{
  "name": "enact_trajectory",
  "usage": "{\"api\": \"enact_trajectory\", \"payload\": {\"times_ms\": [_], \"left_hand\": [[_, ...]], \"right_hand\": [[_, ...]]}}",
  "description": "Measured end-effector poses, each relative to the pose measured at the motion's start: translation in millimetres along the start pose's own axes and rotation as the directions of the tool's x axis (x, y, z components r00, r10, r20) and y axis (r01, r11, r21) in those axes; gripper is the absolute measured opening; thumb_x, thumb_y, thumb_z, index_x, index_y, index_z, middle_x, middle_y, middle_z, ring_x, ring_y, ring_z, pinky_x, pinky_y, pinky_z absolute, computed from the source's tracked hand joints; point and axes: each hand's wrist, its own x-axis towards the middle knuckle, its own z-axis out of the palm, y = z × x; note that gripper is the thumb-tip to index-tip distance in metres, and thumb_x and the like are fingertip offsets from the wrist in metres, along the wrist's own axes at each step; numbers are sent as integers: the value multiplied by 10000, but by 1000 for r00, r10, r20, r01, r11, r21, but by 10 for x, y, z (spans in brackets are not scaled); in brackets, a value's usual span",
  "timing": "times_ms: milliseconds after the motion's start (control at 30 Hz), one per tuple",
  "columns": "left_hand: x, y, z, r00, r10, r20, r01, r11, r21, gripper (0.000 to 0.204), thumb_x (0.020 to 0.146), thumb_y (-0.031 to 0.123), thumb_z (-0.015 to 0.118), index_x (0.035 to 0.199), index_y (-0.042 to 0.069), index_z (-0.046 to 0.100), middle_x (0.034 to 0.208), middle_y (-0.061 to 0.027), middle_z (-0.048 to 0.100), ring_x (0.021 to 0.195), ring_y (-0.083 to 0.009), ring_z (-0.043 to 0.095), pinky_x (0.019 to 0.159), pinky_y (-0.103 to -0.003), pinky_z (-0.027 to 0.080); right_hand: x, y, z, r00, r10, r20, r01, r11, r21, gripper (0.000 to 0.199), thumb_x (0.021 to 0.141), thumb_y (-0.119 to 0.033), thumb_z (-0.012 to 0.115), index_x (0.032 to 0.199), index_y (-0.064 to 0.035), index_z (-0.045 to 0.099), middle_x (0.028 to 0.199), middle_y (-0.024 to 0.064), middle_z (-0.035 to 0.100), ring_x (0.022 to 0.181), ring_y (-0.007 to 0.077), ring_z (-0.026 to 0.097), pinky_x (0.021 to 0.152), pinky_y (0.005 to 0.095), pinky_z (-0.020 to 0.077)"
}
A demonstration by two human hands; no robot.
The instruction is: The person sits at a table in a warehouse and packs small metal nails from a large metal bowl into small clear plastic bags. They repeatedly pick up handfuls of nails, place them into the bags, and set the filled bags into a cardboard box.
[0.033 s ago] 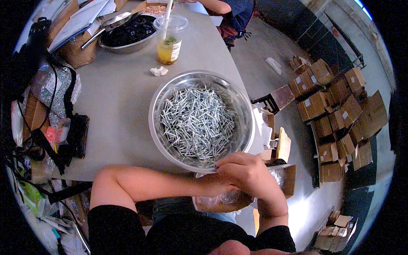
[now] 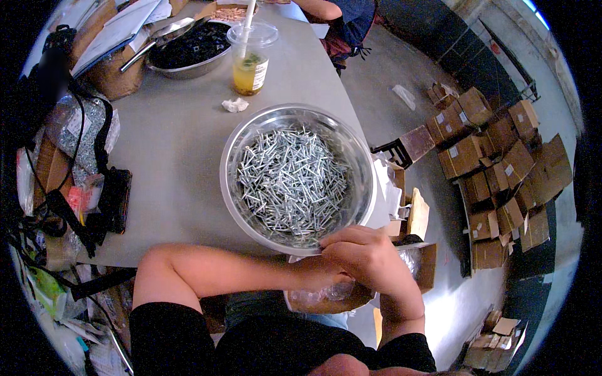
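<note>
A steel bowl (image 2: 233, 207) full of loose silvery screws or nails (image 2: 295, 178) stands at the table's near right edge. Just below its near rim my two hands come together. My right hand (image 2: 362, 252) has its fingers bent and pressed together beside the rim; what they pinch, if anything, is hidden. Partly covered by it, my left hand (image 2: 321, 273) is closed over an open cardboard box (image 2: 326, 305) lined with clear plastic bag (image 2: 342, 289). I cannot make out what the left fingers hold.
A lidded drink cup (image 2: 251, 72) with a straw and a crumpled tissue (image 2: 235, 105) stand beyond the bowl. Farther back is a basin of black parts (image 2: 188, 50). Cables and bagged hardware (image 2: 81, 135) crowd the left. Cardboard boxes (image 2: 495, 182) are stacked right; another person (image 2: 348, 25) sits at the far end.
</note>
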Motion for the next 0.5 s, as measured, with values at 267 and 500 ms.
{"api": "enact_trajectory", "payload": {"times_ms": [267,500], "left_hand": [[-51,202,-161,999,30,11,-31,996,88,250,866,256,632,810,12,627,697,-183,587,693,-319,625,690,-440,473],[-31,271,-255,989,143,-42,-146,986,-79,168,859,167,651,936,22,687,812,-148,640,773,-270,624,710,-394,476]], "right_hand": [[-227,-8,18,921,203,-334,-199,979,48,143,683,60,712,808,0,680,887,134,705,817,248,694,715,324,554],[-779,210,68,846,353,-399,-287,933,218,157,701,3,723,852,-29,696,890,135,704,827,273,691,738,343,554]]}}
